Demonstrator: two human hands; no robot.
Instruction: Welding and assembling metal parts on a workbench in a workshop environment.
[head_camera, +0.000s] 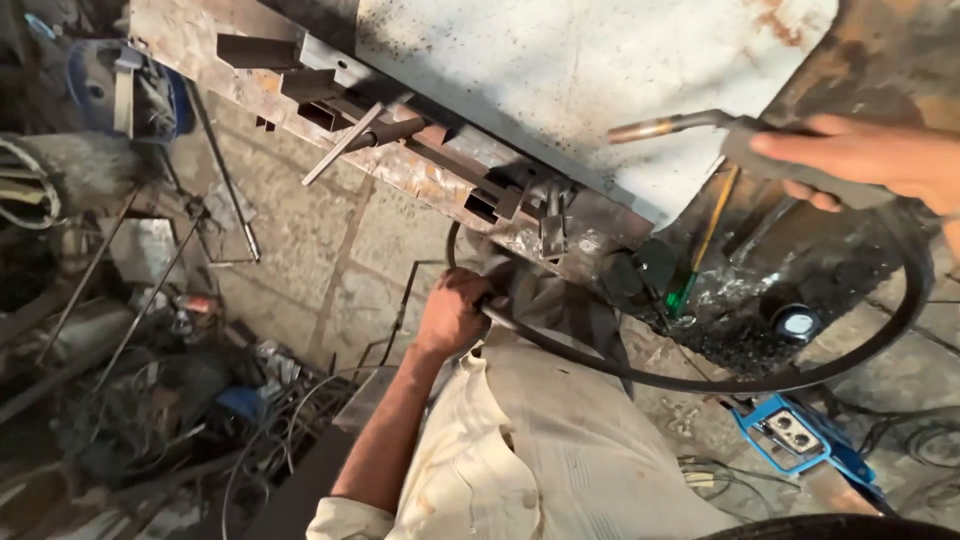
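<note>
Head view: the right hand (880, 160) grips a grey welding torch with a copper nozzle (700, 128) above the worn steel table's (520, 70) right corner, while the left hand (452, 312) clasps its black hose (700, 382) below the front edge; aiming needs hose slack.

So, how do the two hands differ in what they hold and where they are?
The right hand holds the welding torch over the metal table. The left hand grips the black cable lower, below the table's edge. Both are bare and closed around parts of the same tool.
</note>
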